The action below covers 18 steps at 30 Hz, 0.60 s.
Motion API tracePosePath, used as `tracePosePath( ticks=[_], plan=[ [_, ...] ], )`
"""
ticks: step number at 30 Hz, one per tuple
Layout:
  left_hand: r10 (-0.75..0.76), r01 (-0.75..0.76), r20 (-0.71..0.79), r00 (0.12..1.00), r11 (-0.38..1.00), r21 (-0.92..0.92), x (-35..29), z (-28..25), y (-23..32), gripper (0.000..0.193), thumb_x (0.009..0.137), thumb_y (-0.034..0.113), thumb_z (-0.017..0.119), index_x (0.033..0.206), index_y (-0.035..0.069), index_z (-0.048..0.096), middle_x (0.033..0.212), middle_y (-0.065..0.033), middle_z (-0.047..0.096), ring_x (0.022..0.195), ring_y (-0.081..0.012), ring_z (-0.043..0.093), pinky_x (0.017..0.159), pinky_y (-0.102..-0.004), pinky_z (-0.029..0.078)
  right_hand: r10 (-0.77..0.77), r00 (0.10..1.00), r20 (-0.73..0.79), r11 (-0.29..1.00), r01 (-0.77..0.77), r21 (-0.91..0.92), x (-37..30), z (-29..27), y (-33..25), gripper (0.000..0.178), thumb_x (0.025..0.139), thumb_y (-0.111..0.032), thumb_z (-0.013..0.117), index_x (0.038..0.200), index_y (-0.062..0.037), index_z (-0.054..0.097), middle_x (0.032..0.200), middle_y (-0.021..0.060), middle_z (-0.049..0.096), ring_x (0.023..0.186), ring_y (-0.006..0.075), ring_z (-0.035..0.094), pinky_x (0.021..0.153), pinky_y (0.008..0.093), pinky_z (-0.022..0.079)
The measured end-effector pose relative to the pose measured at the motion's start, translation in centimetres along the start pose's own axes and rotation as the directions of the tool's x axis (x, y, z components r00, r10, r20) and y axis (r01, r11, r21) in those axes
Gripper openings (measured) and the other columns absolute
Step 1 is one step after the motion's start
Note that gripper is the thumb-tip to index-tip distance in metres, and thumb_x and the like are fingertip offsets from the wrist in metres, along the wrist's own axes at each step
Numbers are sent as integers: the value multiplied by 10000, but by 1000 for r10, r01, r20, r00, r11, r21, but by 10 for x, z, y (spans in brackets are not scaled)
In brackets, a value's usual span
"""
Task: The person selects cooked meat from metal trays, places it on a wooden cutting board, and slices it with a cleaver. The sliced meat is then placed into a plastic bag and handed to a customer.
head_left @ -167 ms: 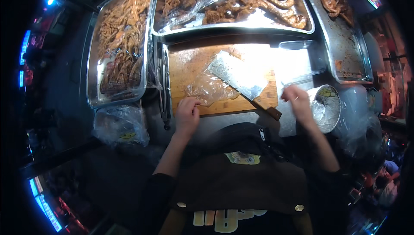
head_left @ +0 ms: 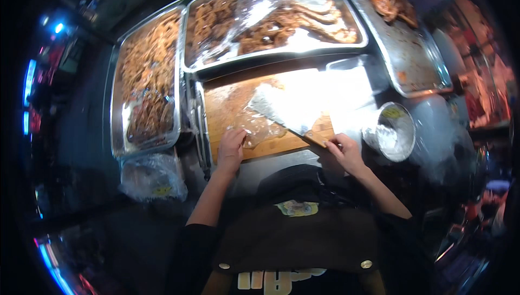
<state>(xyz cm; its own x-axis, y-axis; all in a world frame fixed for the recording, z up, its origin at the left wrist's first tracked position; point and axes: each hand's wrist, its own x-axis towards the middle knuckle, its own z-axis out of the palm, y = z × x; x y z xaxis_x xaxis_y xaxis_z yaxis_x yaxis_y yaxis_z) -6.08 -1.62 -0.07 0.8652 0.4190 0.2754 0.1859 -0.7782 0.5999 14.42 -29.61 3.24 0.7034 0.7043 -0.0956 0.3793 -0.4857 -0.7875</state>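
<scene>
A wooden cutting board (head_left: 219, 105) lies in front of me. On it rests a cleaver (head_left: 265, 104), its broad blade pointing away to the left and its wooden handle toward my right. My right hand (head_left: 348, 156) has its thumb and fingers closed on the end of that handle. A crinkled clear plastic bag (head_left: 264, 131) lies partly beside the blade, near the board's front edge. With bent fingers, my left hand (head_left: 231, 148) pinches the bag's left edge; the fingertips are partly hidden. Glare washes out the board's right side and part of the blade.
Metal trays of browned meat pieces stand at the left (head_left: 146, 78) and far side (head_left: 271, 24); another tray (head_left: 411, 76) is at the right. A plastic-lined round container (head_left: 401, 132) sits right of my hand. Bagged items (head_left: 151, 176) lie at the left. Long tongs (head_left: 201, 127) flank the board.
My right hand has moved left from beside the round container onto the cleaver handle and closed on it. The left hand stays at the bag. The whole view has shifted and tilted slightly.
</scene>
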Motion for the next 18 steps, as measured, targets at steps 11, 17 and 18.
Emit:
tracePosePath(
  ticks=[11, 17, 18],
  plan=[
    [49, -33, 261, 964, 997, -65, 3, -4, -32, 582, 862, 74, 602, 1397, -8, 387, 1406, -231, 429, 1296, -359, 433, 1068, -389, 357, -133, 950, -284, 899, -5, -437, -55, -91, 64, 206, 770, -155, 676, 913, -17, 623, 830, 167, 632, 780, 343, 610, 720, 425, 480],
    [101, -97, 119, 988, 994, -38, 27, -19, 4, 261, 856, 87, 591, 1107, 16, 610, 1001, -169, 639, 913, -324, 620, 805, -400, 492, -231, 912, -338, 871, 40, -489, -40, -54, 91, 284, 795, -52, 512, 1004, -130, 689, 863, 98, 680, 783, 274, 664, 696, 387, 531],
    [183, -181, 50, 982, 982, -56, 33, -16, 15, 207, 854, 88, 587, 1045, 16, 622, 940, -157, 641, 856, -317, 620, 768, -398, 494, -175, 929, -327, 895, 12, -446, -36, -49, 89, 131, 821, -70, 502, 879, -73, 620, 797, 128, 648, 795, 317, 639, 733, 422, 481]
  ],
)
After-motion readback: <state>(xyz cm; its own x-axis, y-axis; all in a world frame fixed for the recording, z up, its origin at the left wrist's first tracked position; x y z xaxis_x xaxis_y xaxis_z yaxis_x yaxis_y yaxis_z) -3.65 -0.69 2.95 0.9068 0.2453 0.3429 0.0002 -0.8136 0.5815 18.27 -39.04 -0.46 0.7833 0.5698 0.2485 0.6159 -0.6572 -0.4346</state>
